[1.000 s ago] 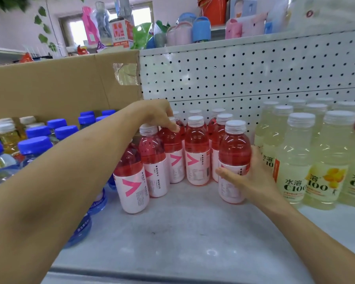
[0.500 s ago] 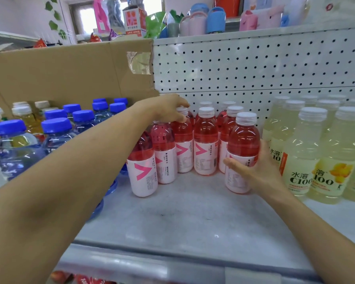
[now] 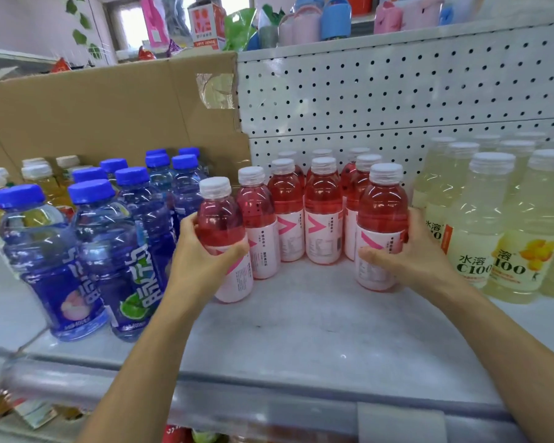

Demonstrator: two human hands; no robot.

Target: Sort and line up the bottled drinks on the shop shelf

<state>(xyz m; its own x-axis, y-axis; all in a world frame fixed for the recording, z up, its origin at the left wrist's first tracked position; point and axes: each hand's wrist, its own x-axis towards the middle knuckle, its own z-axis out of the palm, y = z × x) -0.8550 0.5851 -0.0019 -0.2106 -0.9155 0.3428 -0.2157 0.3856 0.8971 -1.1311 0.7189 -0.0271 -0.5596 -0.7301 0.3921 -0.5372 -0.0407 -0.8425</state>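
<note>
Several red drink bottles with white caps and pink-white labels stand in the middle of the grey shelf (image 3: 301, 321). My left hand (image 3: 199, 260) grips the front left red bottle (image 3: 219, 219) around its middle. My right hand (image 3: 410, 260) grips the front right red bottle (image 3: 383, 212) from its right side. More red bottles (image 3: 322, 212) stand in rows behind, between the two. Blue bottles with blue caps (image 3: 109, 251) stand to the left, pale yellow C100 bottles (image 3: 483, 231) to the right.
A cardboard sheet (image 3: 109, 107) leans behind the blue bottles. White pegboard (image 3: 397, 91) backs the shelf. Yellow drinks with white caps (image 3: 42, 180) stand at the far left. The shelf's front rail (image 3: 269, 394) runs below my arms. Assorted goods sit on the upper shelf.
My left hand has come down from the caps of the back red bottles and now grips the front left red bottle. My right hand stays on the front right bottle. The view moved closer.
</note>
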